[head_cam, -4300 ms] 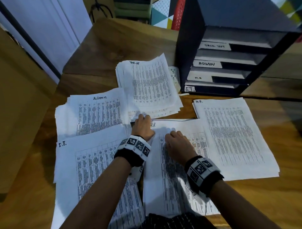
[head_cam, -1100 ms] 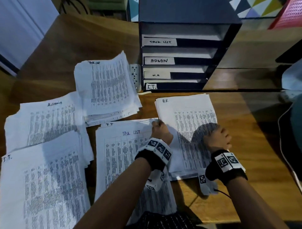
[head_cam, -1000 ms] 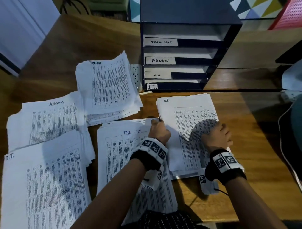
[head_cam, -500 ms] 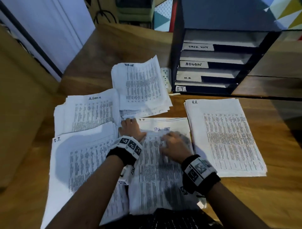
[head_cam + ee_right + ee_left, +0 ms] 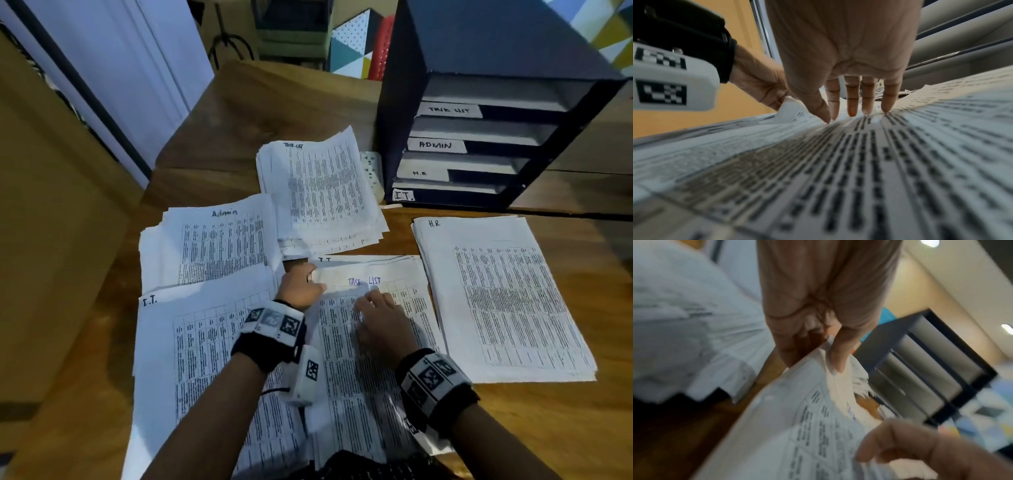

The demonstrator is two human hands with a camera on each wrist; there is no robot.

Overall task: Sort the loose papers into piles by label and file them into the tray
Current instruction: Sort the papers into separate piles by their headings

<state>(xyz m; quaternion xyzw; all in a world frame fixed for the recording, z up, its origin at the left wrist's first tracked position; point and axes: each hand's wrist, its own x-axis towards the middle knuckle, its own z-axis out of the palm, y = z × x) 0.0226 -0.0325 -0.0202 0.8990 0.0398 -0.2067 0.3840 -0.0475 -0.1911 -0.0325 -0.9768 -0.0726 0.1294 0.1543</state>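
Note:
A loose stack lies in the middle of the desk, topped by a sheet headed "Task List" (image 5: 373, 370). My left hand (image 5: 310, 277) pinches that sheet's top left corner (image 5: 824, 352) between thumb and fingers, and the corner is lifted. My right hand (image 5: 368, 298) lies on the same sheet, its straight fingertips (image 5: 852, 112) pressing the paper. Sorted piles lie around the stack: Task List (image 5: 322, 192) behind, Admin (image 5: 212, 246) and I.T. (image 5: 191, 359) to the left, H.R (image 5: 503, 301) to the right. The dark tray (image 5: 479, 147) stands at the back right, with slots labelled Task List, Admin, H.R and I.T.
A white power strip (image 5: 371, 174) lies between the Task List pile and the tray. A tan panel (image 5: 58, 240) rises along the desk's left side. Bare wooden desk (image 5: 548, 428) shows at the front right.
Both hands left the H.R pile and came left onto the middle stack. My left hand took hold of the Task List sheet's corner and my right hand settled flat on it.

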